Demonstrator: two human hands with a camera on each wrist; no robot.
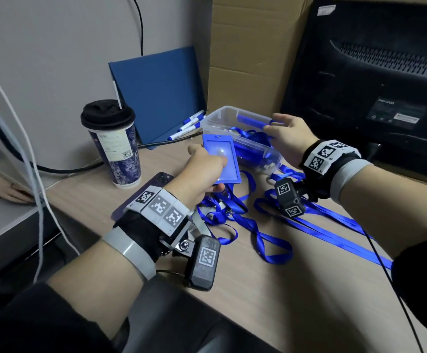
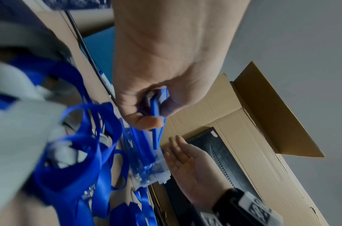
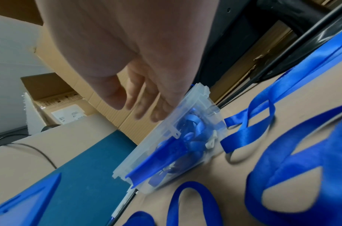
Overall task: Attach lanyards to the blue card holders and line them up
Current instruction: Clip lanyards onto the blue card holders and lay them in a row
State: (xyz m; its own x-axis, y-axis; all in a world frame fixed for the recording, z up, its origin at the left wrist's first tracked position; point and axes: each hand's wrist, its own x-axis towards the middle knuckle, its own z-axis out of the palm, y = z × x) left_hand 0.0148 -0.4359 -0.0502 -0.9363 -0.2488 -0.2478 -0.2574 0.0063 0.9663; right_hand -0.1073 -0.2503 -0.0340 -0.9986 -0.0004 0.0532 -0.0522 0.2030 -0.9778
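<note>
- Lanyards (image 1: 263,240): loose blue tangle on the desk (image 1: 271,309), centre and lower right of the head view; several loops overlap. Judgement: draw one strap free by its clip end so the rest do not drag.
- Left hand (image 1: 202,177), centre frame: thumb and curled fingers pinch the lower edge of a holder (image 1: 223,155), held above the desk with its slot end pointing away. Judgement: keep the slot clear of the fingers.
- Right hand (image 1: 287,138), centre right: fingers straight and relaxed, holding nothing, over the near rim of the bin (image 1: 216,115).
- Bin, upper centre: holds more lanyards and clips. Judgement: pick a clip here, then thread the slot.
</note>
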